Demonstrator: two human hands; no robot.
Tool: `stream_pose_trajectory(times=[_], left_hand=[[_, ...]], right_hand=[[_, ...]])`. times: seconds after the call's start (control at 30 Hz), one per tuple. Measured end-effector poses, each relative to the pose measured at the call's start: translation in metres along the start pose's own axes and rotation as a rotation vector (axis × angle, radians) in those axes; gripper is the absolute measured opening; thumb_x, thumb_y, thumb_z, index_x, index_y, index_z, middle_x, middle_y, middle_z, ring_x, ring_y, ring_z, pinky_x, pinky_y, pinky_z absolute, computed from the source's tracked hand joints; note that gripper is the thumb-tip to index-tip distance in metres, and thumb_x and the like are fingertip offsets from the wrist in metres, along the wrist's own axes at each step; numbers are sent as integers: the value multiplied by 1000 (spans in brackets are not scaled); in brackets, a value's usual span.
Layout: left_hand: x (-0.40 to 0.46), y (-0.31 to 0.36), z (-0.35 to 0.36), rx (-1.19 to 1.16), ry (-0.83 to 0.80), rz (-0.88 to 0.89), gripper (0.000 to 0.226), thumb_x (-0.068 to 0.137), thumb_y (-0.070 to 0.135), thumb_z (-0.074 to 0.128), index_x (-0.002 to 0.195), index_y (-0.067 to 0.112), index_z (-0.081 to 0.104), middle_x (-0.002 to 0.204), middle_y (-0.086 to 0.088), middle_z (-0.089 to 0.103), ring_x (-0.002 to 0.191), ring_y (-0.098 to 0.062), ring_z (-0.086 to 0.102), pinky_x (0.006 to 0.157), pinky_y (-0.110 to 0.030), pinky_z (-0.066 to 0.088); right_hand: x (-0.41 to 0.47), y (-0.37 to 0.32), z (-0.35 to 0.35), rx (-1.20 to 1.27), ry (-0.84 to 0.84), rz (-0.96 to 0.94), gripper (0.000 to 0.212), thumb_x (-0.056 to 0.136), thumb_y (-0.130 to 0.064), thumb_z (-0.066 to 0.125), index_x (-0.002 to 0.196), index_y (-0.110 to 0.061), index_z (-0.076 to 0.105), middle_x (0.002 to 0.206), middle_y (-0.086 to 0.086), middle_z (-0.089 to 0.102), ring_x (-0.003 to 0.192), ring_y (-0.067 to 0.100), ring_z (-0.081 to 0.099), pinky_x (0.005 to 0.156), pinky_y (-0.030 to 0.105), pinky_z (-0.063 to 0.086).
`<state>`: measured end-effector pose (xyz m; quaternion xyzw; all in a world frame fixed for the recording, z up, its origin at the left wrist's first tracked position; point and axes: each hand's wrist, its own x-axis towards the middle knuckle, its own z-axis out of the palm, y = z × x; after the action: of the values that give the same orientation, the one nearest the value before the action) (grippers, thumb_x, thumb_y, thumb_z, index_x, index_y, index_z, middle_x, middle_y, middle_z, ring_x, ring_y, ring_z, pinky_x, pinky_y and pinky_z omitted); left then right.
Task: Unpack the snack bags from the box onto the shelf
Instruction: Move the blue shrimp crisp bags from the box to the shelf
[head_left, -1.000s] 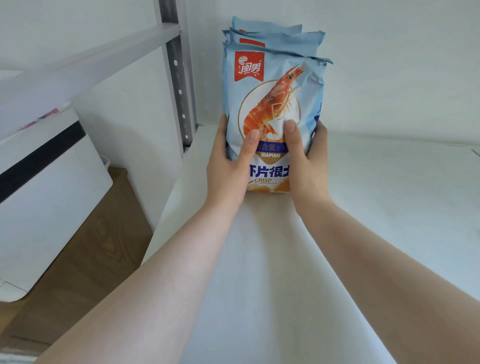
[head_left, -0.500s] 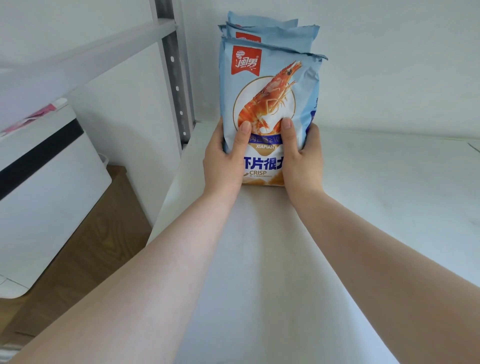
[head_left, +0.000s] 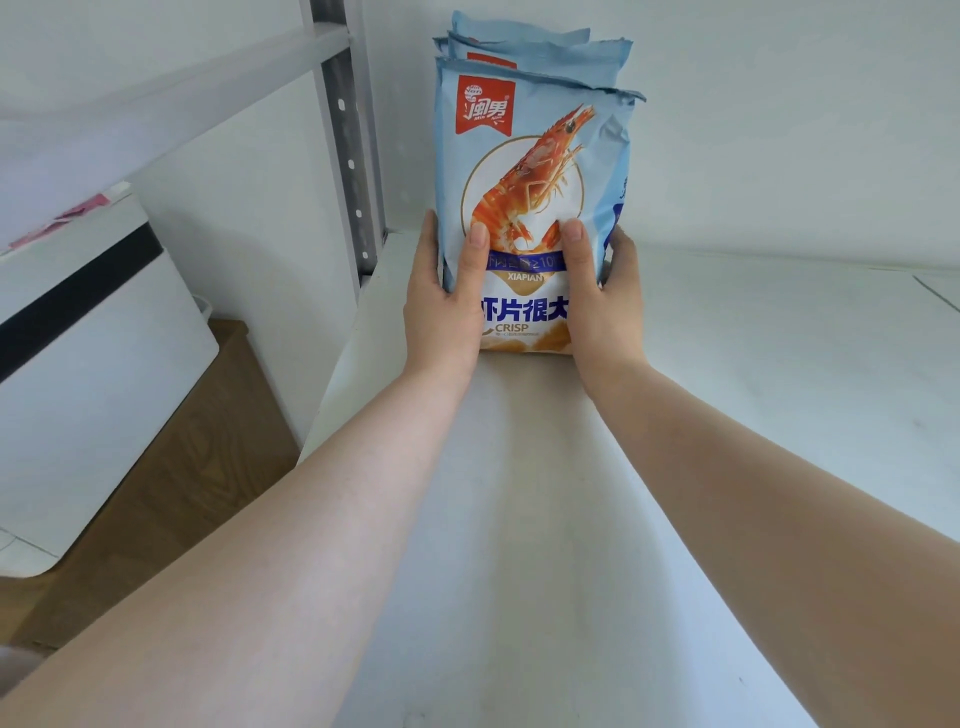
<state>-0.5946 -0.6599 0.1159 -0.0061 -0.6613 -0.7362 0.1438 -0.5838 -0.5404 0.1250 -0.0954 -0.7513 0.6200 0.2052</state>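
Both hands clasp a stack of blue snack bags (head_left: 530, 156) standing upright on the white shelf (head_left: 753, 389). On the left hand (head_left: 441, 312), the grip wraps the stack's left edge: its thumb lies across the front bag's face, pointing up, while the other fingers reach behind, out of sight. On the right hand (head_left: 602, 306), the grip mirrors it on the right edge, thumb pressed on the front just below the printed shrimp, fingers curled round the side. Neither grip is wide open; each is closed against the bags, pinching them together from both sides.

At least three bags show, one behind another, their crimped top edges staggered. The front one carries a red logo patch at upper left, an orange shrimp in a white circle, a dark blue band and the word CRISP near the bottom. The stack's base touches the shelf surface, close to the back wall and just right of the grey perforated upright post (head_left: 353, 156).

Left of the shelf, lower down, a white appliance (head_left: 88, 364) with a black band stands on a wooden surface (head_left: 192, 467).
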Motion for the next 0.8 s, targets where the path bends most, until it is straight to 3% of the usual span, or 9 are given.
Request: stream_pose_trajectory(times=[0.1, 0.2, 0.33, 0.47, 0.63, 0.73, 0.8], left_hand=[[-13, 7, -8, 52, 39, -46, 96, 68, 81, 48, 149, 32, 28, 149, 10, 42, 130, -9, 48, 107, -37, 42], [-40, 18, -19, 101, 72, -35, 73, 90, 62, 45, 151, 25, 28, 153, 7, 36, 139, -10, 36, 111, -24, 27], [-109, 44, -39, 243, 55, -15, 58, 97, 44, 50, 149, 25, 31, 152, 7, 38, 138, -6, 35, 110, -22, 27], [-196, 91, -56, 493, -107, 44, 55, 96, 26, 54, 147, 21, 35, 147, 3, 43, 136, -9, 37, 105, -17, 24], [-328, 140, -69, 776, -353, 106, 57, 95, 24, 56, 148, 20, 34, 148, 3, 41, 137, -14, 34, 108, -21, 24], [-408, 142, -74, 901, -556, 117, 61, 90, 20, 61, 146, 13, 38, 146, -4, 44, 132, -22, 43, 112, -33, 31], [-453, 138, -76, 1007, -735, 165, 64, 89, 21, 61, 147, 11, 36, 149, -9, 41, 137, -27, 38, 115, -40, 29]], right_hand=[[-14, -4, -14, -21, -17, 54, 84, 79, -77, 48, 149, -37, 28, 144, -8, 50, 128, 12, 51, 108, 41, 42], [-37, -7, -37, -62, -1, 61, 68, 92, -63, 48, 150, -33, 30, 147, -4, 46, 133, 14, 45, 107, 33, 36], [-96, -23, -81, -219, -11, 21, 55, 95, -54, 51, 143, -28, 43, 141, -6, 52, 128, 14, 49, 105, 35, 40], [-175, -53, -142, -552, -124, -96, 48, 96, -44, 55, 140, -25, 48, 139, -5, 54, 127, 16, 50, 97, 34, 44], [-296, -82, -230, -928, -269, -111, 51, 97, -40, 53, 145, -24, 43, 147, -5, 47, 135, 18, 41, 97, 34, 42], [-377, -74, -272, -1083, -357, 2, 55, 95, -41, 55, 145, -22, 42, 149, -2, 46, 138, 21, 39, 102, 37, 41], [-429, -69, -297, -1132, -406, 128, 60, 94, -41, 56, 148, -22, 38, 153, 1, 39, 142, 23, 34, 108, 37, 36]])
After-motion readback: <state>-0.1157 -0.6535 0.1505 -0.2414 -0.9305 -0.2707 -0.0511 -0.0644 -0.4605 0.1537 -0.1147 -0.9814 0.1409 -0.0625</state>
